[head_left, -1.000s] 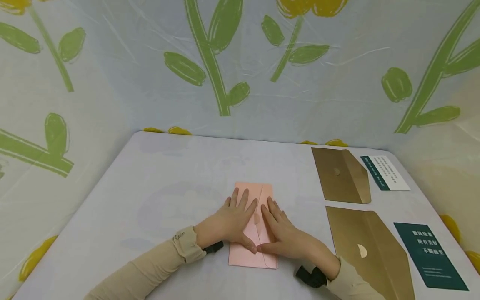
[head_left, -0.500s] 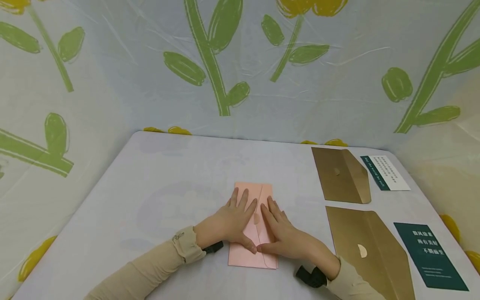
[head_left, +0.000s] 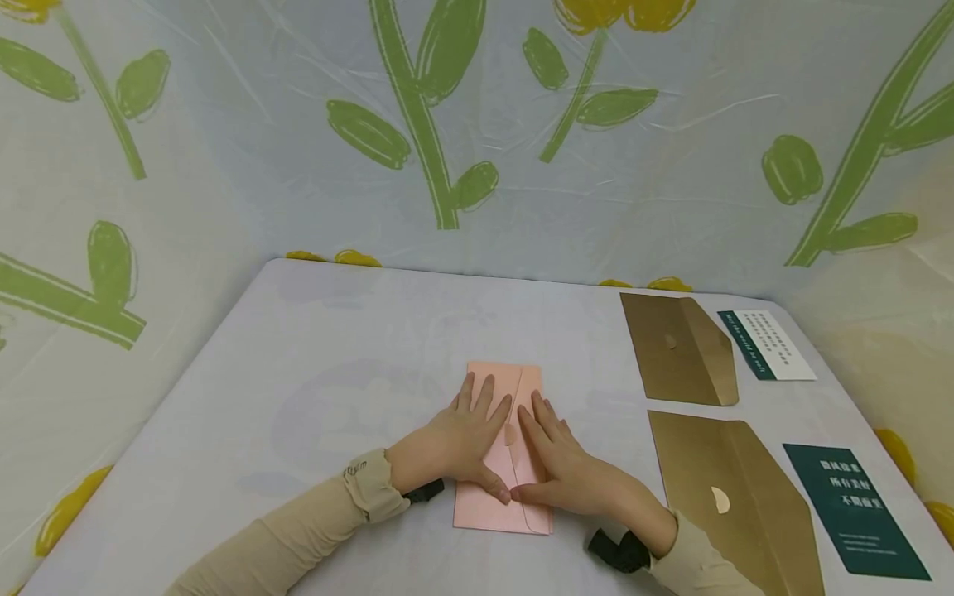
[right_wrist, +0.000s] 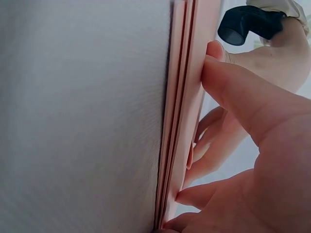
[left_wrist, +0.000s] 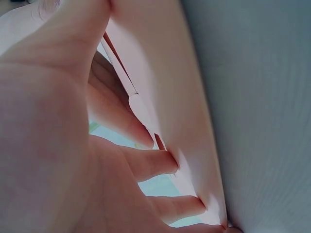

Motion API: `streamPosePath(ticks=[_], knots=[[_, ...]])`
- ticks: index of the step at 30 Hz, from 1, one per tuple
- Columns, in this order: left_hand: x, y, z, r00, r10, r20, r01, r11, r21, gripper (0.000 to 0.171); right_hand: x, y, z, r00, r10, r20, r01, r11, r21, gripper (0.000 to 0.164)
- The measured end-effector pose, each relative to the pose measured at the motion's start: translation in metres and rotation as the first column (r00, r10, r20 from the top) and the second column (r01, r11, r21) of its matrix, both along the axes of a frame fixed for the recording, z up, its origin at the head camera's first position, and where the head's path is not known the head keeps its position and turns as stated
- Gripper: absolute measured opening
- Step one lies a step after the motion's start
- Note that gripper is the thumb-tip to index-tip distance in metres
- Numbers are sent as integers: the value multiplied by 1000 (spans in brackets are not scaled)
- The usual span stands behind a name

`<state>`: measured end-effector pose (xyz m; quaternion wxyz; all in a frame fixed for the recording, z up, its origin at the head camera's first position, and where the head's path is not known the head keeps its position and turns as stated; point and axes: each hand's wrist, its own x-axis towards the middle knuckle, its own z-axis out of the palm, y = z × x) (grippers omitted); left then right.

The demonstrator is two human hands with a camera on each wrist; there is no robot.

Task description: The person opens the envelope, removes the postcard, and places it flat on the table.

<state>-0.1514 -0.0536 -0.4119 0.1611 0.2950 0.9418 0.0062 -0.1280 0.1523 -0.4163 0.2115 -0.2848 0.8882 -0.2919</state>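
A pink envelope [head_left: 492, 511] lies flat at the middle of the table, its flap folded over along the right side with a small round tab. In the right wrist view its edge [right_wrist: 181, 107] shows several thin pink layers; whether these are separate envelopes I cannot tell. My left hand [head_left: 458, 447] rests on the left part with fingers spread. On the flap side, my right hand [head_left: 570, 472] touches the paper with fingers extended. The two thumbs meet near the lower middle. Fingertips [left_wrist: 165, 162] touch the pink surface in the left wrist view.
On the right lie two brown envelopes [head_left: 671, 348] with flaps unfolded, one behind the other. Beside them are a white and green card [head_left: 775, 343] and a dark green card [head_left: 853, 509]. A pale cloth covers the table [head_left: 335, 348]; flower-print sheets [head_left: 671, 190] hang around it.
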Motion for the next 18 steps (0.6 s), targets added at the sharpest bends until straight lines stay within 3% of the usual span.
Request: streamPosePath(ticks=[18], knots=[[0, 0, 1, 1000, -3, -7, 3, 1000, -23, 129, 0, -1, -2, 1000, 9, 23, -9, 1000, -27, 103]])
